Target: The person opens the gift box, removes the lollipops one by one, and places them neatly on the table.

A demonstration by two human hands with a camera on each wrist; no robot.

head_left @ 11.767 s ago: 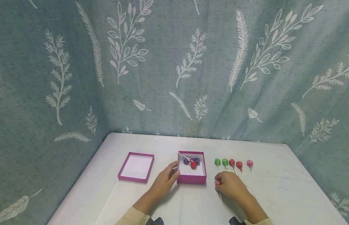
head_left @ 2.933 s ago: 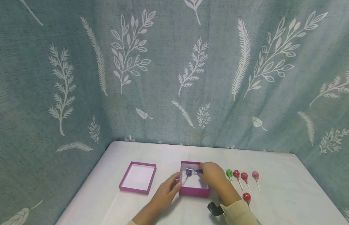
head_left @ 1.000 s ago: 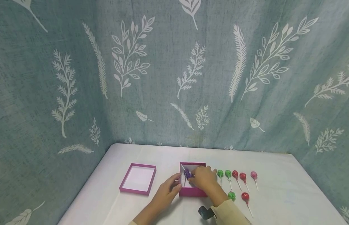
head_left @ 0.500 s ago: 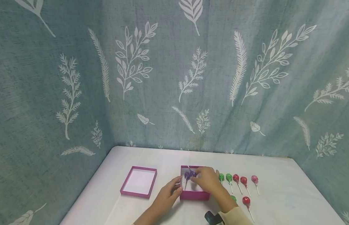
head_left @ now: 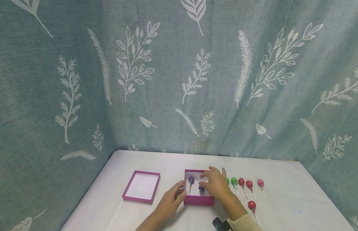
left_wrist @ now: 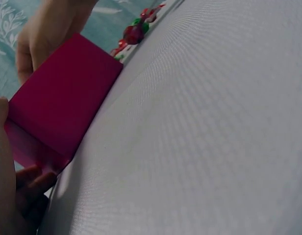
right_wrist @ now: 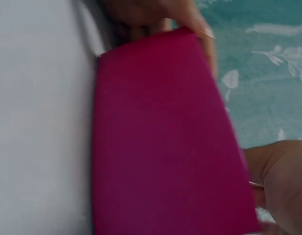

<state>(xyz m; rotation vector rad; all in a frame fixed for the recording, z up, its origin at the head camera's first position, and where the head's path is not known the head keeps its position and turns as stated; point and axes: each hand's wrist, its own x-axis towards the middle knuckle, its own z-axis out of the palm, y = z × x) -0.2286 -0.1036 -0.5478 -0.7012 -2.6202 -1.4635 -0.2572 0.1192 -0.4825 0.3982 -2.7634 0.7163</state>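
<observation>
On the white table stands a magenta box, its top open. A purple lollipop lies inside at the left, stick toward me. Beside it, nearer the front right, is a second purple lollipop, partly covered by my right hand. That hand is over the box's right half, thumb and fingers spread apart just above this lollipop. My left hand rests against the box's left wall, relaxed fingertips and thumb at the rim. Both wrist views show mostly the box's magenta outer walls.
A magenta-edged lid lies left of the box. Right of it is a row of lollipops: green, red, another red and pink. One red lollipop lies nearer me. A leaf-patterned curtain hangs behind.
The red lollipop seen in the box earlier is gone from it. Since half a second ago, the right hand's fingers have spread, leaving one purple lollipop farther right and nearer me. The left hand stays.
</observation>
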